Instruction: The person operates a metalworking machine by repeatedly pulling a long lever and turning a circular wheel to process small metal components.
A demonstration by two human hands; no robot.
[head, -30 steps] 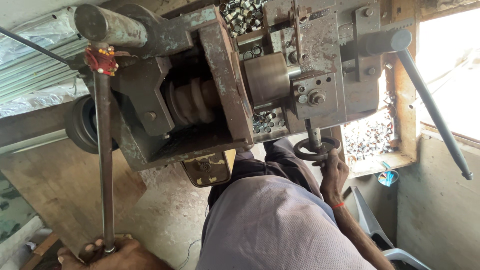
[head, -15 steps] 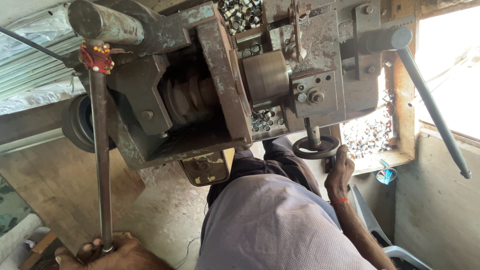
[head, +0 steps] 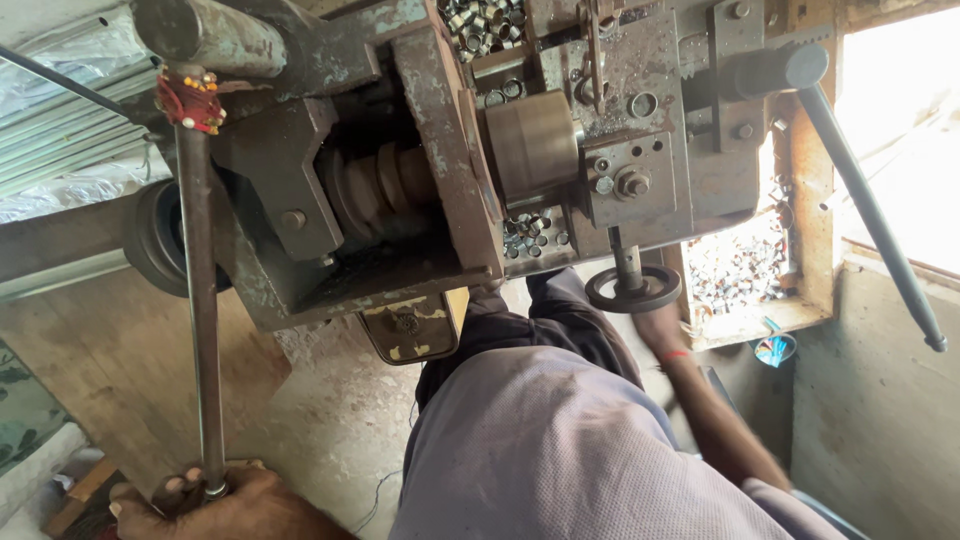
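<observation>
Head view, looking down past the person's lap at a worn metal machine (head: 440,170). The left hand (head: 215,505) is wrapped closed around the lower end of a long steel lever rod (head: 197,330), whose long axis runs nearly straight up the picture from that grip to a red-bound joint (head: 188,100) at the machine's upper left; the rod thus lies directly above and away from the left grip, in line with the forearm. The right hand (head: 662,328) sits just below the small black handwheel (head: 632,290), which hangs on a short vertical shaft under the machine's front block; the fingers are blurred and partly hidden, so it cannot be told whether they close on the rim or only touch it. The handwheel is nearer the right hand, the rod nearer the left, the two well apart. Small metal rings (head: 738,270) fill a wooden tray (head: 805,210) to the right.
</observation>
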